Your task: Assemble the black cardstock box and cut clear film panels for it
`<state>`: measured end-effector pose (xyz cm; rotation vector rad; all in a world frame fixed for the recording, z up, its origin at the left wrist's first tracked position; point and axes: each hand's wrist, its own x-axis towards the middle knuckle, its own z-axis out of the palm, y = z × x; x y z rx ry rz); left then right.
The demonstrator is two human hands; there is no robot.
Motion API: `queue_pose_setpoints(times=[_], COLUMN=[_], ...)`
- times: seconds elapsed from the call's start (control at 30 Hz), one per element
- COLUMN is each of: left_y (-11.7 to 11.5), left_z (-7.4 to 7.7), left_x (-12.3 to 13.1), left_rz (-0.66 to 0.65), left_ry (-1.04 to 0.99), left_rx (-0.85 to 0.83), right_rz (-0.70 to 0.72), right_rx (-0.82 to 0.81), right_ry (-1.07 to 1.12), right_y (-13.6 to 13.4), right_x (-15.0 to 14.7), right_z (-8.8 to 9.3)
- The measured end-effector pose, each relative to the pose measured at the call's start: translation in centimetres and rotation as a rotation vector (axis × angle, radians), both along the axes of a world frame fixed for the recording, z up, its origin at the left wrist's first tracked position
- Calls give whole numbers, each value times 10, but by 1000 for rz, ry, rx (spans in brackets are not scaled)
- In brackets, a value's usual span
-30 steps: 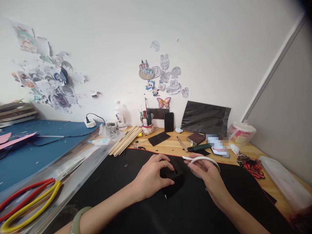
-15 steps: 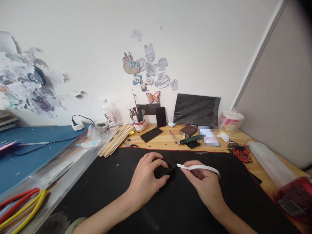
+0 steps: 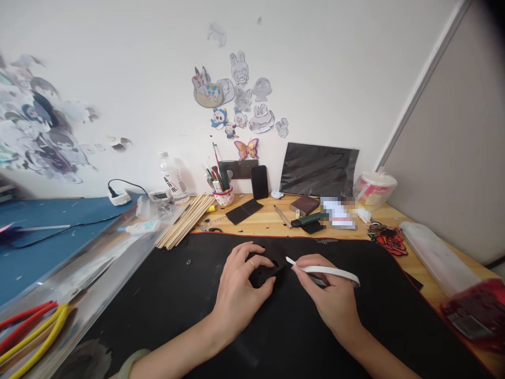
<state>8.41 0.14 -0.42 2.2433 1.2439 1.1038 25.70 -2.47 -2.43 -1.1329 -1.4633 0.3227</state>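
My left hand (image 3: 241,287) is curled round a small flat black piece (image 3: 278,270), with the thumb at its near edge and the fingers along its far side. Much of this piece is hidden, and it blends into the black mat (image 3: 189,310) below. My right hand (image 3: 333,300) grips a narrow roll of white tape (image 3: 342,273), seen nearly edge-on. The tape's free end sticks out past the thumb and forefinger, close to the right edge of the black piece. Whether the two touch is hard to tell.
Wooden sticks (image 3: 185,221) lie at the mat's back left, near a pen cup (image 3: 224,197). Behind the mat are black card (image 3: 244,211), a brown box (image 3: 304,204) and a phone (image 3: 259,182). Red and yellow handles (image 3: 35,331) are at left. A red package (image 3: 475,313) sits at right.
The tape's free end has tipped upward beside the black piece. Both hands stay close together over the mat. The camera view has shifted slightly, so the background sits higher.
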Motion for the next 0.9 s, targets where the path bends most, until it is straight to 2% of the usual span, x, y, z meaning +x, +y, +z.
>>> queue_pose_setpoints(times=[0.4, 0.9], left_y=[0, 1], left_z=[-4, -4], left_x=[-1, -1], left_rz=[5, 7], left_ry=[-47, -41], left_rx=[1, 5], right_rz=[-23, -6], right_rx=[133, 177], right_ry=[-241, -300], right_y=[0, 0], right_x=[-4, -4], right_z=[-1, -1])
